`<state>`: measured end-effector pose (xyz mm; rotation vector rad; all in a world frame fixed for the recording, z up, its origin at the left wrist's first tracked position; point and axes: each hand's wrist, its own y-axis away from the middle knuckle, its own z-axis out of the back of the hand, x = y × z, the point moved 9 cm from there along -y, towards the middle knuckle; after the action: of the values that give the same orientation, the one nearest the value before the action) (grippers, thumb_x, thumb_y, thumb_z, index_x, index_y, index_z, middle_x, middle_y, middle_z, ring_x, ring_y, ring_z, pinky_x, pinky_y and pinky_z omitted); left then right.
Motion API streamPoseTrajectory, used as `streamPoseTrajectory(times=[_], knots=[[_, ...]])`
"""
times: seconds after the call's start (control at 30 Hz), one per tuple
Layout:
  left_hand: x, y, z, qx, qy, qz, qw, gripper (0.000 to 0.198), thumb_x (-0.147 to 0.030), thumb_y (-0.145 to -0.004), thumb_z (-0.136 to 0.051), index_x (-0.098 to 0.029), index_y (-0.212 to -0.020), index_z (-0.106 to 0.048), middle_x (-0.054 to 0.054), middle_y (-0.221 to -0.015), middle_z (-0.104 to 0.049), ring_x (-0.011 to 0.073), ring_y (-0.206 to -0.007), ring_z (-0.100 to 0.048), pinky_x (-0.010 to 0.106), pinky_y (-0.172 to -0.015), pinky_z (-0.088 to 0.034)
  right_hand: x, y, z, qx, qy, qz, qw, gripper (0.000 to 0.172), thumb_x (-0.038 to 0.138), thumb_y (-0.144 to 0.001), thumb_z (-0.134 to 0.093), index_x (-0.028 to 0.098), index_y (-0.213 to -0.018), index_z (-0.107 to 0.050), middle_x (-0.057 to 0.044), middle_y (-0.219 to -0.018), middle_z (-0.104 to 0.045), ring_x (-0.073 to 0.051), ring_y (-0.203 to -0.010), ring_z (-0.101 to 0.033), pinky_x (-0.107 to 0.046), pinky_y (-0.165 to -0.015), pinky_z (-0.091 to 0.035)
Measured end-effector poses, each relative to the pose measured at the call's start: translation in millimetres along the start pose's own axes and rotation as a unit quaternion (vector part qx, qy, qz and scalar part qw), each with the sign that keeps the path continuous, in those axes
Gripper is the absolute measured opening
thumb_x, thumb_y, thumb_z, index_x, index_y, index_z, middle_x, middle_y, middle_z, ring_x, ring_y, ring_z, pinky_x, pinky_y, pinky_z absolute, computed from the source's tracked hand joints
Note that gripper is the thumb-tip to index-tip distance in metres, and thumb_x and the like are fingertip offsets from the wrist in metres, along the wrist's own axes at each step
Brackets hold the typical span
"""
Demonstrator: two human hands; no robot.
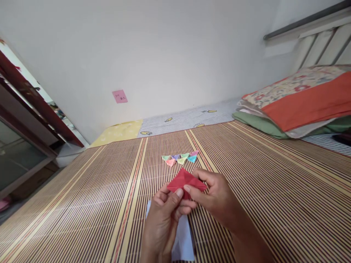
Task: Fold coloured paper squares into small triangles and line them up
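A red folded paper (184,179) is held up between both hands, creased into a wide diamond-like shape with pointed ends. My left hand (166,212) grips its lower left part, thumb in front and fingers behind. On its right side, my right hand (215,195) pinches the paper, with the thumb near the lower middle. Under the hands lies a pale bluish-white sheet (183,239), partly covered by my left hand. Just beyond the paper, several small folded paper pieces (182,160) in different colours lie in two staggered rows on the striped mat (104,204).
Folded bedding (309,98) in orange, floral and green is stacked at the right, below a radiator (326,47). A patterned cloth (186,118) runs along the wall. A pink note (120,96) is stuck to the wall. A dark red door frame (38,98) stands at the left.
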<state>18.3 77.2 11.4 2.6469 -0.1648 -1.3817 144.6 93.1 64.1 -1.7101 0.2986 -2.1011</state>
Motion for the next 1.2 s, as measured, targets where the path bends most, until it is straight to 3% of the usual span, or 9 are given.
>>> streamPoseTrajectory(times=[0.1, 0.23, 0.3, 0.43, 0.57, 0.67, 0.83, 1.0, 1.2], knots=[[2, 0, 1.1, -0.009, -0.01, -0.011, 1.0, 0.035, -0.027, -0.055, -0.098, -0.011, -0.077, -0.076, 0.004, -0.064, -0.074, 0.0103, -0.05, -0.069, 0.014, -0.049, -0.055, 0, -1, 3, -0.013, 0.017, -0.002, 1.0, 0.017, 0.02, -0.085, -0.06, 0.02, -0.068, -0.058, 0.003, -0.066, -0.053, -0.015, -0.063, -0.049, -0.029, -0.059, -0.039], [-5, 0, 2.2, 0.0, -0.079, -0.057, 0.995, 0.029, -0.033, -0.068, -0.091, -0.01, -0.081, -0.078, 0.003, -0.056, -0.071, 0.0056, -0.037, -0.059, 0.008, -0.033, -0.036, 3, -3, 5, -0.031, 0.051, 0.026, 0.998, 0.023, 0.017, -0.084, -0.059, 0.021, -0.063, -0.049, 0.004, -0.064, -0.047, -0.013, -0.061, -0.046, -0.028, -0.058, -0.036], [-4, -1, 2.3, 0.006, -0.08, -0.049, 0.996, 0.029, -0.033, -0.07, -0.09, -0.011, -0.083, -0.078, 0.003, -0.055, -0.072, 0.0042, -0.034, -0.056, 0.008, -0.031, -0.034, 4, -4, 4, -0.03, 0.065, 0.04, 0.997, 0.025, 0.014, -0.084, -0.059, 0.021, -0.063, -0.047, 0.004, -0.065, -0.047, -0.013, -0.062, -0.046, -0.028, -0.059, -0.036], [2, -4, 3.2, 0.003, -0.013, -0.014, 1.0, 0.033, -0.028, -0.058, -0.097, -0.011, -0.081, -0.079, 0.006, -0.07, -0.077, 0.0089, -0.047, -0.067, 0.01, -0.039, -0.048, 3, -4, 0, -0.019, 0.079, 0.053, 0.995, 0.026, 0.011, -0.085, -0.059, 0.021, -0.064, -0.047, 0.004, -0.068, -0.046, -0.013, -0.064, -0.046, -0.028, -0.059, -0.035], [6, -8, 7.7, -0.022, 0.016, -0.01, 1.0, 0.035, -0.026, -0.054, -0.099, -0.01, -0.077, -0.079, 0.006, -0.061, -0.075, 0.0111, -0.051, -0.071, 0.012, -0.05, -0.056, 4, -3, 1, -0.021, 0.063, 0.058, 0.996, 0.026, 0.012, -0.084, -0.063, 0.02, -0.064, -0.05, 0.003, -0.071, -0.048, -0.013, -0.067, -0.047, -0.028, -0.061, -0.035], [4, -9, 12.4, -0.043, 0.014, -0.027, 0.999, 0.035, -0.025, -0.05, -0.1, -0.01, -0.075, -0.079, 0.007, -0.062, -0.076, 0.0126, -0.051, -0.071, 0.015, -0.054, -0.059, 2, -2, 3, -0.013, 0.025, 0.042, 0.999, 0.016, 0.015, -0.086, -0.066, 0.02, -0.071, -0.061, 0.003, -0.071, -0.053, -0.014, -0.067, -0.048, -0.029, -0.061, -0.037], [-1, -7, 13.2, -0.025, -0.028, -0.043, 0.998, 0.03, -0.025, -0.059, -0.096, -0.011, -0.079, -0.08, 0.008, -0.067, -0.078, 0.0153, -0.057, -0.075, 0.018, -0.059, -0.061, -7, -2, 9, -0.004, -0.035, 0.014, 0.999, 0.007, 0.022, -0.089, -0.068, 0.021, -0.082, -0.069, 0.002, -0.074, -0.058, -0.014, -0.068, -0.051, -0.029, -0.062, -0.04], [0, -5, 8.7, 0.022, -0.075, -0.048, 0.996, 0.024, -0.025, -0.067, -0.092, -0.012, -0.083, -0.08, 0.008, -0.071, -0.08, 0.0141, -0.059, -0.075, 0.019, -0.061, -0.061, -15, 0, 8, -0.001, -0.081, -0.007, 0.997, 0.017, 0.028, -0.09, -0.069, 0.02, -0.076, -0.066, 0.003, -0.069, -0.059, -0.013, -0.063, -0.049, -0.028, -0.058, -0.038], [-1, -5, 5.4, 0.034, -0.097, -0.059, 0.993, 0.017, -0.023, -0.069, -0.09, -0.014, -0.078, -0.078, 0.006, -0.065, -0.078, 0.013, -0.056, -0.072, 0.019, -0.059, -0.058, -19, 2, 5, -0.001, -0.119, -0.03, 0.992, 0.02, 0.029, -0.089, -0.07, 0.02, -0.074, -0.062, 0.004, -0.066, -0.055, -0.011, -0.058, -0.046, -0.026, -0.054, -0.036]])
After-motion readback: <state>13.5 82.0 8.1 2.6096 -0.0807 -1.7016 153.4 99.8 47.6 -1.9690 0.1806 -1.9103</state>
